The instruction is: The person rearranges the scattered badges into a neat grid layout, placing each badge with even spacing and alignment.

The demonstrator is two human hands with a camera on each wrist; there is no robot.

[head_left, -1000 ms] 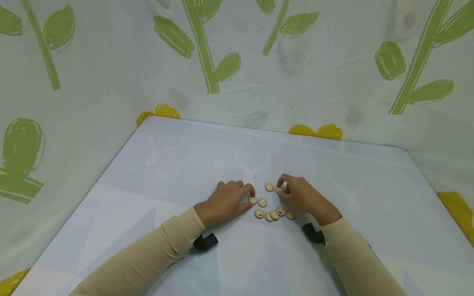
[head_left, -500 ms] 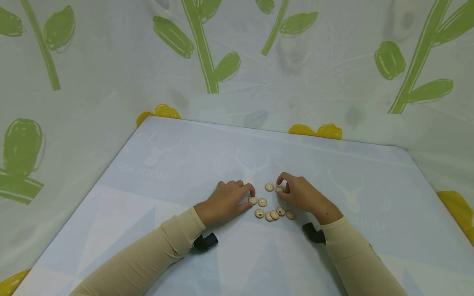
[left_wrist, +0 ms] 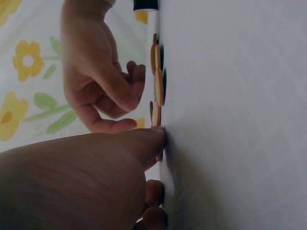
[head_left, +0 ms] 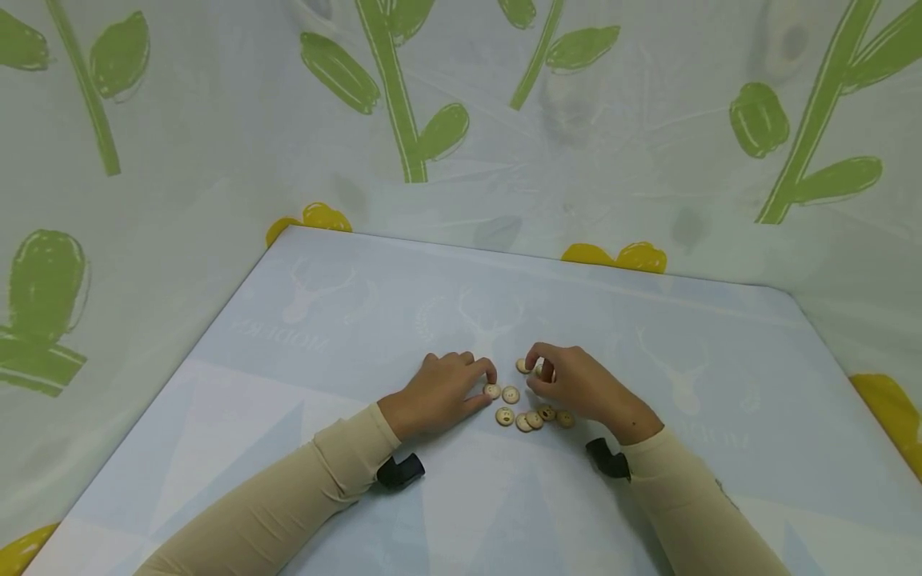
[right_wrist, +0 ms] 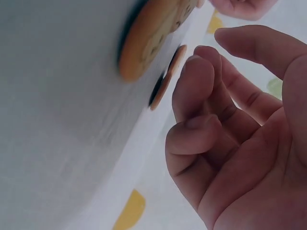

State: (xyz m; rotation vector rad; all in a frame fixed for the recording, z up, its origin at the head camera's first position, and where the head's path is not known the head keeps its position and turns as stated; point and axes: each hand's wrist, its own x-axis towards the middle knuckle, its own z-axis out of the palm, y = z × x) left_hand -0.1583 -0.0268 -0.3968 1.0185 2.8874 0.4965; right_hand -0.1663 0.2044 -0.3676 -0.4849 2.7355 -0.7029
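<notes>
Several small round wooden discs with drawn faces lie on the table. My left hand (head_left: 442,394) pinches one pale wooden disc (head_left: 492,391) between thumb and forefinger, low against the tabletop. Just right of it lies another disc (head_left: 511,394). Over the far pair, my right hand (head_left: 579,386) hovers with thumb and forefinger apart and nothing between them. Its fingers partly cover the far left disc (head_left: 523,366) and most of the one beside it (head_left: 539,371). In the right wrist view, the fingers hang loosely curled, off to the side of a pair of touching discs (right_wrist: 168,79).
Nearer the person, a curved row of discs starts with an open-mouthed face (head_left: 505,416); two of them overlap (head_left: 524,422). Pale blue-and-white cloth covers the table (head_left: 403,304). A white curtain (head_left: 238,120) with green plants hangs behind it.
My right hand has let go of the far right disc and moved slightly left and toward the person, its thumb and forefinger now apart. The left hand has stayed put.
</notes>
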